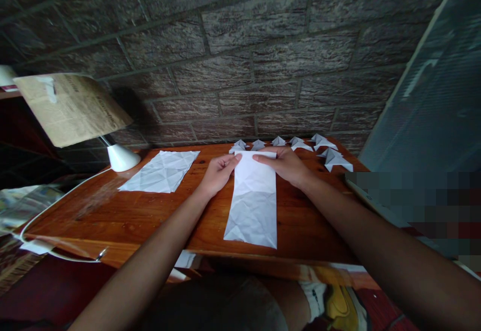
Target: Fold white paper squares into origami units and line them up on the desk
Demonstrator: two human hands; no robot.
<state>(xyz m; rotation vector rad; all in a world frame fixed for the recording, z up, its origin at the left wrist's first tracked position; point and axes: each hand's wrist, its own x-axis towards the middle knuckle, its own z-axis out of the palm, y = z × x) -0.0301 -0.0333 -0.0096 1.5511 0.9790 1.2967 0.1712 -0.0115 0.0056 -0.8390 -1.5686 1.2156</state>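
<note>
A long, creased strip of white paper (252, 200) lies lengthwise before me, its near end on the wooden table and its far end gripped by both hands. My left hand (220, 173) pinches the far left corner, thumb on top and a ring on one finger. On the far right corner, my right hand (287, 163) is closed with its thumb across the paper's face; its other fingers are partly hidden behind the sheet. To the left rests a creased white paper sheet (161, 170), touched by neither hand.
Several folded paper shapes (332, 159) line the back right of the wooden table (203, 220). A lamp (122, 158) with a brown paper shade stands at the left, its white cord (67, 188) running over the table's left edge. A stone-block wall (233, 70) rises behind.
</note>
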